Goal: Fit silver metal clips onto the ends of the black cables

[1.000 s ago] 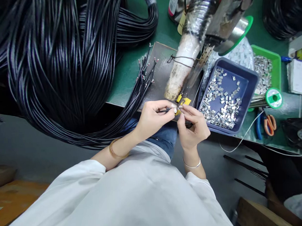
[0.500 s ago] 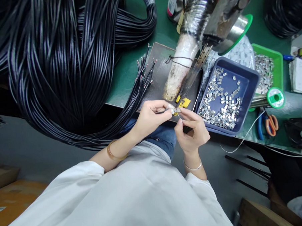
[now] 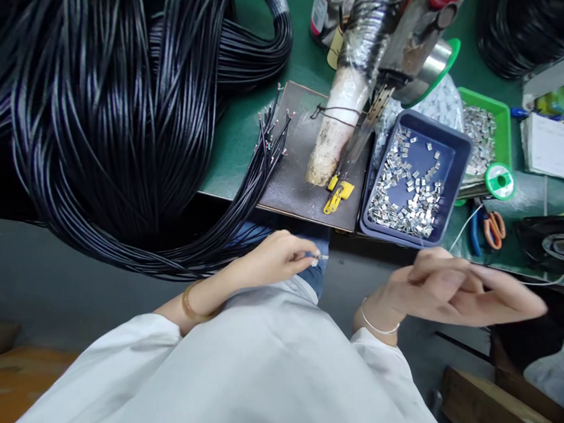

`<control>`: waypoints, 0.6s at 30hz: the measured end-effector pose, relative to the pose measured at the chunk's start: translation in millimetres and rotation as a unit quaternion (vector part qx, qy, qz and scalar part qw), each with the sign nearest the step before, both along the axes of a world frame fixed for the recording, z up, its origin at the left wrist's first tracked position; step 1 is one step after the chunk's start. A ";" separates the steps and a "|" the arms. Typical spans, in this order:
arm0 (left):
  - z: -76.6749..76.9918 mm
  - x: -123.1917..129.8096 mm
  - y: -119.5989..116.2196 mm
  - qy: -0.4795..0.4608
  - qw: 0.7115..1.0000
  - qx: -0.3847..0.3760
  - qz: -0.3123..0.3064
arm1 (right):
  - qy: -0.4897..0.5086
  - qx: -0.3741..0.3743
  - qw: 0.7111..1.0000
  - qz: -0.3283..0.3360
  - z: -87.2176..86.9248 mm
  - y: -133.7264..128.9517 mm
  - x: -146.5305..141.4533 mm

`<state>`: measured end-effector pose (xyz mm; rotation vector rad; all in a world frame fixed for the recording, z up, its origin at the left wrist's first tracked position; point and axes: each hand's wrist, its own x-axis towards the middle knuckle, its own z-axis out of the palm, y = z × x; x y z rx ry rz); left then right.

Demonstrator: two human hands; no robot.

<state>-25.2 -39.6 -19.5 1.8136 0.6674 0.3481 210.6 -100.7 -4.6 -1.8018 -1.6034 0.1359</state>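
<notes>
While the left hand [image 3: 277,255] hangs over the denim-clad lap, its grip is pinched tight on a small silvery piece [image 3: 324,257], the bright end poking out past the fingertips, just short of the surface [image 3: 241,132]'s edge. Over on the right, the right hand [image 3: 453,285] is a smear of curled fingers beside the near edge of the dark blue plastic tray [image 3: 461,142], and from here I can't tell whether that grip is together or apart. Inside that tray, what a glitter: boxy little metal shells [image 3: 406,215], heaped thickest toward the near side. Between the hands and the taped, crusty-ended pipe [image 3: 336,118] lie glossy yellow pieces [image 3: 340,196] on a dull brown board [image 3: 300,111]. And leftward, sleek black cables [image 3: 119,119] pour down in rubbery loops.
</notes>
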 end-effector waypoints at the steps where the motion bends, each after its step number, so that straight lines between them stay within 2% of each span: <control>1: -1.5 -5.6 -4.2 0.030 0.999 0.024 -0.011 | -0.003 -0.012 1.000 -0.011 3.0 2.6 5.1; 3: -3.0 -16.5 -9.3 0.030 0.998 0.049 0.041 | -0.009 -0.034 0.999 -0.033 8.1 9.1 13.8; 5: -2.2 -26.6 -7.8 -0.025 0.981 0.086 0.174 | -0.022 -0.048 0.997 -0.062 11.9 14.5 22.1; 7: 0.6 -35.3 0.7 -0.051 0.928 0.181 0.322 | -0.040 -0.049 0.993 -0.105 14.3 18.6 30.9; 8: 2.1 -38.9 6.8 -0.036 0.891 0.250 0.378 | -0.052 -0.049 0.990 -0.124 15.2 20.9 35.6; 9: 3.2 -41.7 13.6 0.003 0.863 0.308 0.401 | -0.063 -0.051 0.987 -0.138 16.1 23.6 40.2; 10: 3.7 -43.9 20.2 0.053 0.844 0.348 0.405 | -0.073 -0.066 0.986 -0.134 17.0 27.0 44.6; 11: 3.4 -45.4 26.2 0.099 0.838 0.369 0.390 | -0.080 -0.084 0.985 -0.124 18.1 30.9 48.7; 13: 0.5 -47.2 34.1 0.150 0.845 0.386 0.339 | -0.072 -0.131 0.983 -0.103 21.2 39.9 55.4; 15: -4.3 -49.2 35.1 0.144 0.848 0.392 0.326 | -0.061 -0.173 0.979 -0.088 24.6 48.5 59.6; 18: -11.4 -54.4 25.7 0.058 0.861 0.382 0.331 | -0.060 -0.196 0.975 -0.082 27.0 57.1 61.2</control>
